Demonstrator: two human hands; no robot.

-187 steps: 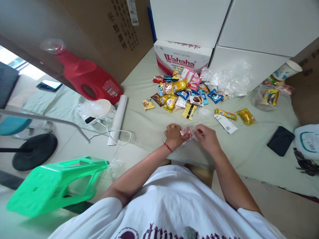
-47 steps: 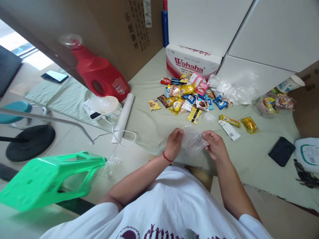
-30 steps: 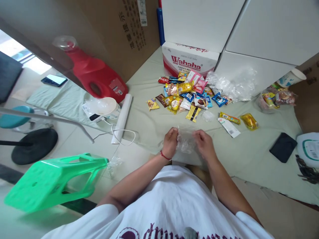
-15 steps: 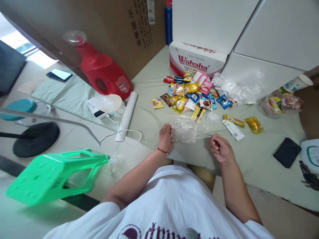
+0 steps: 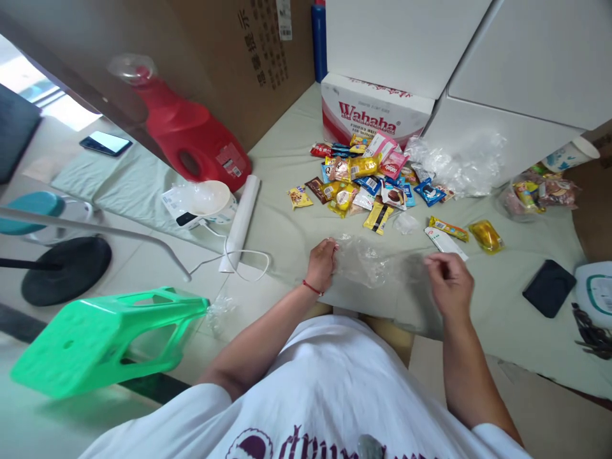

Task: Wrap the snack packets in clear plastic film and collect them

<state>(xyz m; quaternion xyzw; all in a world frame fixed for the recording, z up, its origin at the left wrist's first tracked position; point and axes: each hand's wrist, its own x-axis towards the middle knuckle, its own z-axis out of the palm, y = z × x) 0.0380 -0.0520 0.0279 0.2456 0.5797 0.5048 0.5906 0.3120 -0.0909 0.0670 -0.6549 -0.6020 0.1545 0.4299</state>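
Head view, looking down over my white shirt at the pale green cloth (image 5: 478,306) spread on the floor. My left hand (image 5: 321,262) sits just left of centre, red string on the wrist, fingers pinched shut on the left edge of a crumpled clear plastic bag (image 5: 366,262). The bag lies across the cloth in the middle of the frame, stretched toward the right. My right hand (image 5: 448,284) is right of centre, fingers curled in; it's blurred, so I cannot tell whether it grips the far end of the bag or only touches it.

Above my hands, in the upper middle, there's the heap of snack packets (image 5: 363,182), yellow, blue, pink and brown wrappers bunched together. Behind it stands the red and white Wahaha box (image 5: 373,111), against the white boxes (image 5: 502,57) along the top. To the heap's right lies more crumpled clear plastic (image 5: 459,162). Just above my right hand: a white packet (image 5: 442,241), a long yellow bar (image 5: 448,228), and an amber packet (image 5: 486,236) beside it.

Far right, a black pouch (image 5: 549,288) lies flat on the cloth. Upper left, a red jug (image 5: 191,137) leans by the big cardboard box (image 5: 239,57), with a white roll (image 5: 241,220) and a white bowl (image 5: 205,199) below it. Lower left, a green plastic stool (image 5: 105,338) lies tipped on its side on the floor.
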